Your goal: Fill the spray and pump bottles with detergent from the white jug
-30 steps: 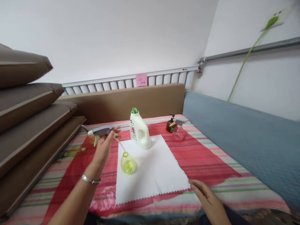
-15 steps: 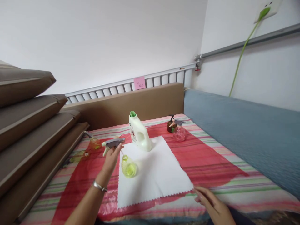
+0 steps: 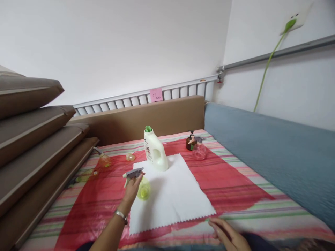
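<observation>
The striped sheet (image 3: pixel 261 218) spreads under everything, and the white cloth (image 3: pixel 180 195) lies on it beneath the jug (image 3: pixel 158 157). The jug carries a printed label on its side: a dark emblem above a small picture in red and black, the brand too small for me to read. The right hand (image 3: pixel 228 235), fingers loosely unfurled, is to the jug's near right, by the cloth's corner; I can't tell if they touch. To the jug's near left, the left hand (image 3: pixel 134 188) has its fingers wrapped round the grey spray head (image 3: pixel 134 173), above the yellow bottle (image 3: pixel 144 190), which sits on the cloth. Behind the jug, a pink note (image 3: pixel 156 95) bears two handwritten lines, illegible from here.
</observation>
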